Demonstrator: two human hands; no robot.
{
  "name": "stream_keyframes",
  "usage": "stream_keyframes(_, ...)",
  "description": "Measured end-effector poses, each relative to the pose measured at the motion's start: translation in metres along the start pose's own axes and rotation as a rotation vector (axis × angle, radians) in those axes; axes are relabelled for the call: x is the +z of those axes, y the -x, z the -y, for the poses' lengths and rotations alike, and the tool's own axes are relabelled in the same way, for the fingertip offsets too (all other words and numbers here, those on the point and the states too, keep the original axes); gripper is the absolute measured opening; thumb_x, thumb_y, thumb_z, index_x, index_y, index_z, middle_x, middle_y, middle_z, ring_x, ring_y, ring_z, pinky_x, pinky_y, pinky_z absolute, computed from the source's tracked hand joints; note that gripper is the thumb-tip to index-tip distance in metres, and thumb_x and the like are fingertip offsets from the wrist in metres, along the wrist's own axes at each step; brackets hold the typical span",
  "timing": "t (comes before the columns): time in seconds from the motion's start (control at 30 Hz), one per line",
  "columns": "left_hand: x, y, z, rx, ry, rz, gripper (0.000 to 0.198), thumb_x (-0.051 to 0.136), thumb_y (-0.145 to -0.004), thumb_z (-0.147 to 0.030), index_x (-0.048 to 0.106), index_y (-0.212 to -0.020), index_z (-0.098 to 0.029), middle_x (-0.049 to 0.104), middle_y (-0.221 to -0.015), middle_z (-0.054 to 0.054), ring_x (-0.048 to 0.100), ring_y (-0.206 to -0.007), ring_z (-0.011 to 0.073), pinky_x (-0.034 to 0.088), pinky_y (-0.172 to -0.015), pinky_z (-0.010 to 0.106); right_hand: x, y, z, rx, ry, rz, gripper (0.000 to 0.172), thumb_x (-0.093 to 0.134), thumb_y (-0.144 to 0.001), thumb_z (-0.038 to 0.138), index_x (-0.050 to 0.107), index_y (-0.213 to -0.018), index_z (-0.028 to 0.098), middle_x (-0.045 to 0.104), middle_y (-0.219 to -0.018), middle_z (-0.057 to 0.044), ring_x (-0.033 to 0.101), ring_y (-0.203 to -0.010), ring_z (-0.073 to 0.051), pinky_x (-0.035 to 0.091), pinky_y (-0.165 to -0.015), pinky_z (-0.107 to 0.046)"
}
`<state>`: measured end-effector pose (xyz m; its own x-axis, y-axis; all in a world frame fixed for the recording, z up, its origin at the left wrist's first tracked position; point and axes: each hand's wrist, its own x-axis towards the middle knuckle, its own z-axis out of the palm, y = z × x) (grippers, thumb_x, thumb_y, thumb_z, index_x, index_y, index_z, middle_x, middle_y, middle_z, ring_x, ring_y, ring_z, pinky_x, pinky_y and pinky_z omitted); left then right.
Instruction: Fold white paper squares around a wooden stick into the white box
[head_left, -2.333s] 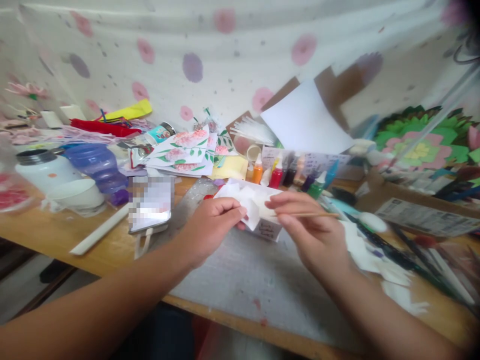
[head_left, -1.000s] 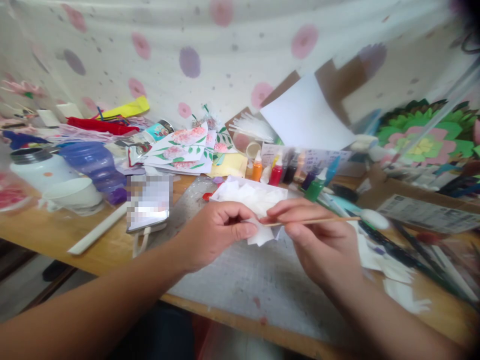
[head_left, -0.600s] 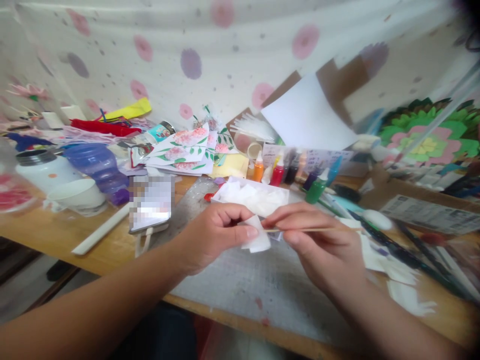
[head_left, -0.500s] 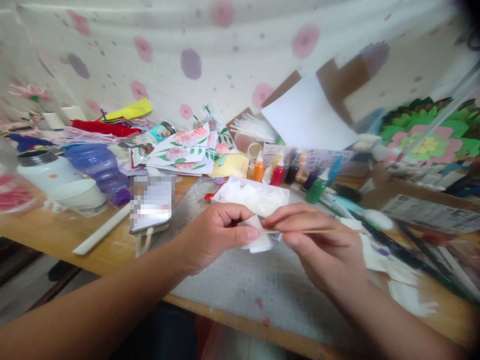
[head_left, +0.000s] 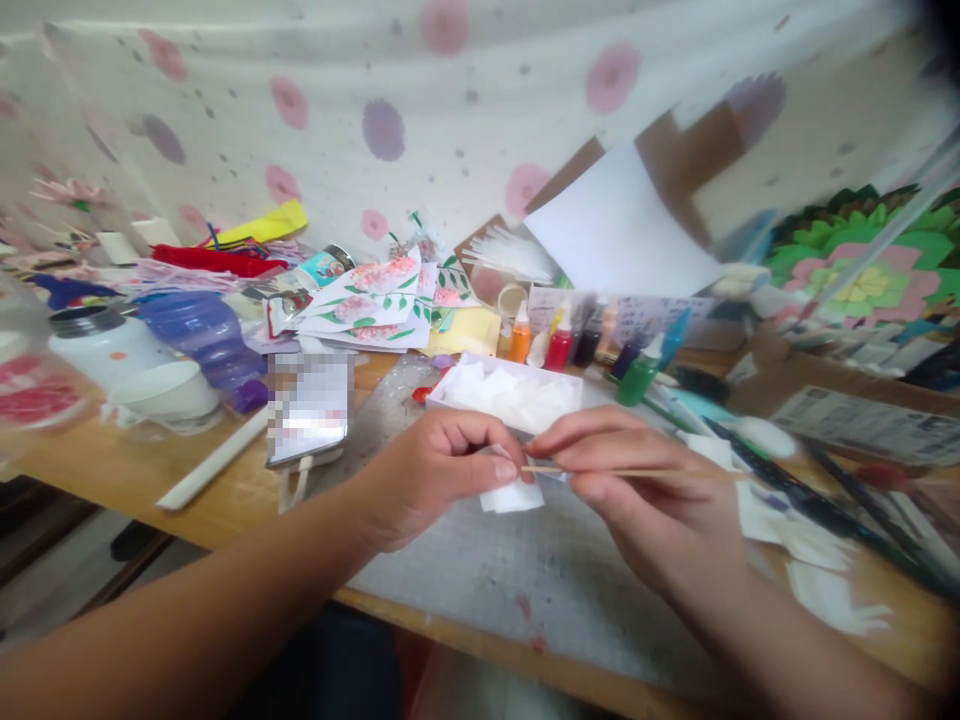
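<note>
My left hand [head_left: 457, 470] pinches a small piece of white paper [head_left: 513, 496], thin like tissue, between thumb and fingers. In my right hand [head_left: 645, 490] is a thin wooden stick [head_left: 622, 471], held level, its tip pointing left and meeting the left fingertips at the paper. Whether the tip touches the paper is hidden by the fingers. Just behind both hands stands a white box [head_left: 504, 402] filled with white paper pieces [head_left: 525, 385]. A grey cutting mat [head_left: 480, 590] lies under the hands.
Paint bottles, among them a green bottle [head_left: 639, 372] and a red bottle [head_left: 559, 345], line the back. A phone [head_left: 311, 410] with a cable stands left, beside a white bar [head_left: 214, 460] and a white cup [head_left: 169, 395]. White scraps [head_left: 832, 595] and brushes lie right.
The white paper now hangs lower under my left fingers, its upper flap no longer standing up. The stick stays in my right hand. The view has shifted slightly.
</note>
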<state>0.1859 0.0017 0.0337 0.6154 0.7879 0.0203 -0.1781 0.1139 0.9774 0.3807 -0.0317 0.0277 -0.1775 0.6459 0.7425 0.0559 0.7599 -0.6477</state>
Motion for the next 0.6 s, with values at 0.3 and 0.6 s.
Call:
stream_keyframes(0.3, -0.0034, 0.0005, 0.0029, -0.032, 0.028, 0.051, 0.006, 0.074, -0.078, -0.022, 0.075, -0.073, -0.019, 0.071, -0.074, -0.001, 0.058, -0.07, 0.0112, 0.043, -0.069, 0.024, -0.0001, -0.0014, 0.0008, -0.003, -0.003, 0.005, 0.02, 0.067, -0.086, 0.015, 0.075, -0.098, 0.029, 0.076, -0.092, -0.003, 0.072, -0.086, -0.018, 0.059, -0.078, -0.033)
stream_keyframes(0.6, -0.0032, -0.0011, 0.004, -0.025, 0.022, 0.039, 0.022, 0.079, -0.074, -0.035, 0.073, -0.072, -0.014, 0.067, -0.071, 0.002, 0.054, -0.066, 0.0125, 0.04, -0.066, 0.025, -0.0003, -0.0008, -0.0004, -0.005, -0.033, 0.019, 0.021, 0.067, -0.085, 0.011, 0.076, -0.098, 0.025, 0.075, -0.092, -0.005, 0.071, -0.088, -0.018, 0.058, -0.079, -0.032)
